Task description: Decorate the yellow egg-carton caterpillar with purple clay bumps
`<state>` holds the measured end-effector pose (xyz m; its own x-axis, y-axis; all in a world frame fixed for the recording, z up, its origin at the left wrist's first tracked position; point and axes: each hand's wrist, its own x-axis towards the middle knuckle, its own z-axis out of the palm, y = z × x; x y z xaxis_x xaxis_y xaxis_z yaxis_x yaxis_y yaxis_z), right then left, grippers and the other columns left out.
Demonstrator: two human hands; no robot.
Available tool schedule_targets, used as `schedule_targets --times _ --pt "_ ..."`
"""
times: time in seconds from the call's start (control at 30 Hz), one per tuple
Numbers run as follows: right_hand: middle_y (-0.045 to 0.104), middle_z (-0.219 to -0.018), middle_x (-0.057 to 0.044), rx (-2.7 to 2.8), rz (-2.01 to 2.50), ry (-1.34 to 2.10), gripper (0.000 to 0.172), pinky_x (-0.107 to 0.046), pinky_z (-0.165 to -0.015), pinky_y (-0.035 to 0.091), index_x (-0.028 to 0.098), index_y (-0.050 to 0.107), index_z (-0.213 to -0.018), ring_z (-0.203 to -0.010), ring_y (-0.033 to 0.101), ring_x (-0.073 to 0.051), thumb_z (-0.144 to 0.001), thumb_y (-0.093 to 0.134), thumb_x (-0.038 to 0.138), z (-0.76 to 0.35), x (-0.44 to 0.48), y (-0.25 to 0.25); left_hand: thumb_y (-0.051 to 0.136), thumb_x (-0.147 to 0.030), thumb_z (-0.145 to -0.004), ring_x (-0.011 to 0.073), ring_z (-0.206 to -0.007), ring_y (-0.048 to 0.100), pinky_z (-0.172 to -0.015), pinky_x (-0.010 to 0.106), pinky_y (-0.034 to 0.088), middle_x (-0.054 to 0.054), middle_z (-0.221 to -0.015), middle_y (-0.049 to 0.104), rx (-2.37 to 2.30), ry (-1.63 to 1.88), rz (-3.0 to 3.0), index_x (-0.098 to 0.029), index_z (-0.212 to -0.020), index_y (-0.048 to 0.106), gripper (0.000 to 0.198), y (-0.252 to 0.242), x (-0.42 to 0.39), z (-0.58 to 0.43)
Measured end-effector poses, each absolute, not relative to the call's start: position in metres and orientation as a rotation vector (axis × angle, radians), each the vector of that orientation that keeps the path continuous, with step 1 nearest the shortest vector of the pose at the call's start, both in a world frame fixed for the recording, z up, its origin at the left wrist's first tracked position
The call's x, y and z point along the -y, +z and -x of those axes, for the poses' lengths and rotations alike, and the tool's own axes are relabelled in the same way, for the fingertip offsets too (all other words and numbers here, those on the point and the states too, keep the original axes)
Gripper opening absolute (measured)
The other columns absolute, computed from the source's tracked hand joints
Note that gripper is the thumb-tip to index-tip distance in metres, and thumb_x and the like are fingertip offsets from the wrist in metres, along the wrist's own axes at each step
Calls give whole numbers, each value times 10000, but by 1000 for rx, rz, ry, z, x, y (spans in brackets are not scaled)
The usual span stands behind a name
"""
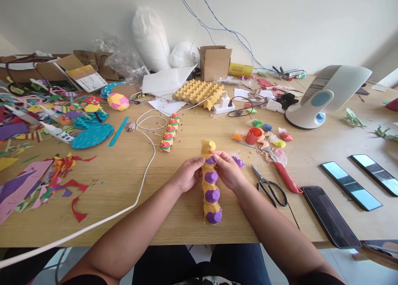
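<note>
A yellow egg-carton strip (pixel 211 185) lies lengthwise on the wooden table (pixel 130 173), with purple clay domes on several of its bumps. My left hand (pixel 186 174) is closed on its left side near the far end. My right hand (pixel 227 169) pinches a purple clay piece on a bump near that same end. A lump of purple clay (pixel 238 161) lies just right of my right hand. A second strip with red, green and yellow clay tops (pixel 170 132) sits farther back.
Black scissors (pixel 270 188) and a red-handled tool (pixel 284 175) lie right of my hands, then three phones (pixel 329 216). Clay bags and a red cup (pixel 253 135), a white fan (pixel 323 96), an egg tray (pixel 199 92), a white cable (pixel 146 169) and paper scraps (pixel 46 173) surround them.
</note>
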<state>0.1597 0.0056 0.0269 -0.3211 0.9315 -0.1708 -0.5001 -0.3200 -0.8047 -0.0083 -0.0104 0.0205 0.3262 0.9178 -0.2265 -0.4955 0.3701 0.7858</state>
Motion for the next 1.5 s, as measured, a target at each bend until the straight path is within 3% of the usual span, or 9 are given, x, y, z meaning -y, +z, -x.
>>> schedule_targets --times 0.27,0.4,0.63,0.93,1.2,1.5 --pt "687 -862 8 806 738 1857 331 -235 -653 457 237 766 -991 -746 592 -120 -729 891 397 -161 -5 28 858 -379 -755 135 -650 637 -627 255 483 41 -767 733 -763 1055 -652 -145 -847 764 268 26 11 10" --pt "713 -907 2 829 717 1867 327 -237 -703 482 246 759 -1023 -787 617 -122 -758 873 401 -160 -5 28 857 -369 -757 115 -632 621 -609 230 464 30 -739 727 -757 1128 -676 -135 -816 762 259 27 11 9" --pt "758 -1005 0 891 677 1865 399 -264 -804 512 269 750 -1077 -876 671 -145 -721 905 354 -161 -8 28 810 -444 -801 139 -657 639 -644 264 500 50 -806 744 -710 1086 -659 -138 -940 768 338 23 10 10" --pt "774 -1022 -17 941 697 1839 386 -264 -778 528 250 760 -1066 -848 679 -141 -724 901 361 -160 -8 29 875 -326 -737 120 -698 657 -663 230 502 44 -844 755 -727 1084 -635 -135 -909 773 276 21 8 10" --pt "780 -981 -18 925 698 1845 394 -269 -792 546 250 766 -1064 -856 693 -146 -716 905 373 -157 -6 30 894 -308 -699 102 -597 615 -581 220 473 25 -748 723 -765 1082 -646 -139 -829 752 256 19 7 12" --pt "782 -1034 -17 891 744 1844 399 -260 -781 539 255 770 -1066 -868 696 -147 -712 904 379 -160 -8 29 880 -324 -721 120 -648 646 -635 236 520 46 -813 740 -717 1062 -614 -138 -917 761 295 22 8 11"
